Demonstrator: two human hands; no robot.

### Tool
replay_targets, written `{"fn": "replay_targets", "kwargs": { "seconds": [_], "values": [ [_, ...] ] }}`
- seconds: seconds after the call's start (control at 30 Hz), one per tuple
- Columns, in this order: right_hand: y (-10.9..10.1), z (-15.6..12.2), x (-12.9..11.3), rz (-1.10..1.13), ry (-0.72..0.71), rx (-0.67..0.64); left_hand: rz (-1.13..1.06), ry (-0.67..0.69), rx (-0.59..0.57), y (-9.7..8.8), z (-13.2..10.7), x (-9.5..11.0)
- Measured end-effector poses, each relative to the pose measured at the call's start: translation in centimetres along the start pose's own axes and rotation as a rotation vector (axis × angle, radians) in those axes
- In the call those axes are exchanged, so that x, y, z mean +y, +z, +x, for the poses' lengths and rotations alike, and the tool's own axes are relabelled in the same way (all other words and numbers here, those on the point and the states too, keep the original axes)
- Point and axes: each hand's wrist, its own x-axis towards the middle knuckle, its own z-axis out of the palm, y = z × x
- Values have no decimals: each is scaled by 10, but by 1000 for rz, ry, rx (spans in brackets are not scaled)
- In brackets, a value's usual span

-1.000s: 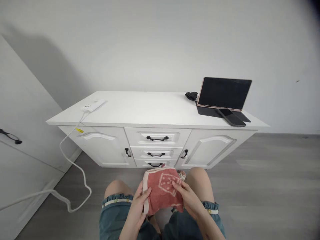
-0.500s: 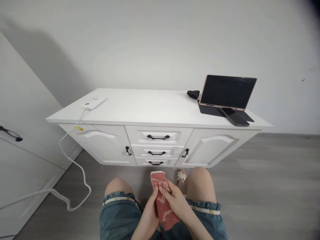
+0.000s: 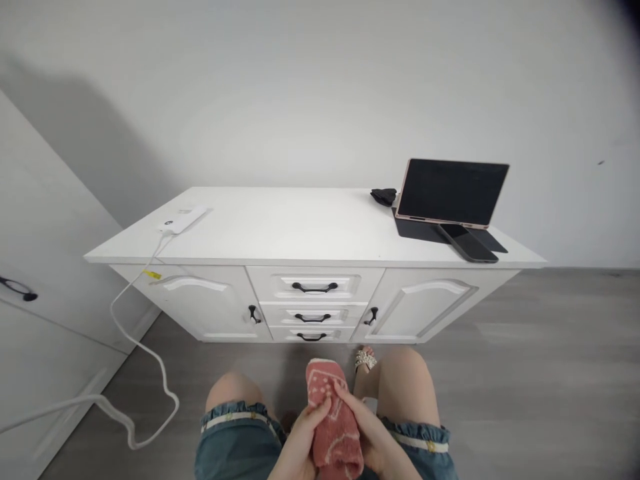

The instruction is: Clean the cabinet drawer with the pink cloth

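Observation:
Between my knees I hold a soft pink cloth [image 3: 336,432] with a white pattern and a pale edge at its far end. It looks folded into a narrow strip; whether it is a small towel or a sock I cannot tell. My left hand [image 3: 302,435] grips its left side, thumb on top. On the other side my right hand [image 3: 368,427] holds it, thumb stretched over the upper face. The fingers beneath the cloth are hidden.
A white cabinet [image 3: 290,230] with drawers and doors stands ahead. On its right are a tablet [image 3: 453,193], a phone [image 3: 469,244] and a small black item [image 3: 384,196]. A white power strip [image 3: 183,220] sits left, its cable [image 3: 145,347] hanging down beside a wardrobe [image 3: 45,220].
The cloth has been turned and straightened, so its dotted far part now faces up. Both hands have slid lower along its sides. The view has tilted up slightly.

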Motion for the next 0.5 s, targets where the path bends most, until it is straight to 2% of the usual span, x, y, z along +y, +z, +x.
{"fn": "replay_targets", "kwargs": {
  "seconds": [0.13,0.23,0.33,0.4,0.5],
  "values": [
    [-11,3,-6,219,-21,105,147,-77,-143,-9,8,-3],
    [-28,1,-35,213,12,138,352,-119,-128,-12,14,12],
    [-49,-6,-71,121,1,117,542,35,-42,1,23,47],
    [-62,-11,-88,79,-37,101,465,142,-79,20,34,78],
    [-77,-16,-97,75,-84,82,204,283,12,56,60,122]
  ]
}}
